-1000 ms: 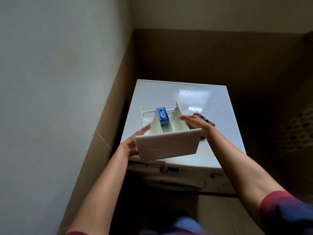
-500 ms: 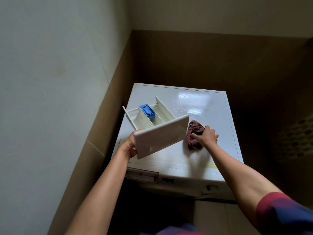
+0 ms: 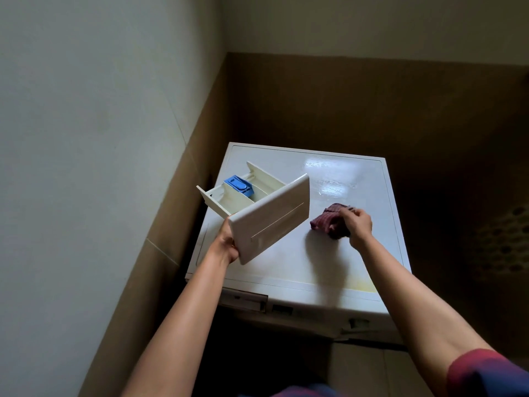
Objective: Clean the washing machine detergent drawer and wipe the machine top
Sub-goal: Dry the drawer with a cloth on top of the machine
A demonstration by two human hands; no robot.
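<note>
The white detergent drawer (image 3: 272, 219) is out of the machine, held tilted in the air over the left part of the washing machine top (image 3: 355, 179). A blue insert (image 3: 239, 185) sits in its middle compartment. My left hand (image 3: 227, 242) grips the drawer's front panel at its lower left corner. On the right of the top lies a dark red cloth (image 3: 329, 220), bunched up, and my right hand (image 3: 357, 223) grips it from the right side.
The machine stands in a corner, with a pale wall (image 3: 100, 138) close on its left and a brown tiled wall behind. The empty drawer slot (image 3: 243, 300) shows at the machine's front left. A dark perforated basket (image 3: 503, 242) stands to the right.
My right hand let go of the drawer and took hold of the cloth. My left hand swung the drawer to the left and lifted it, now carrying it alone.
</note>
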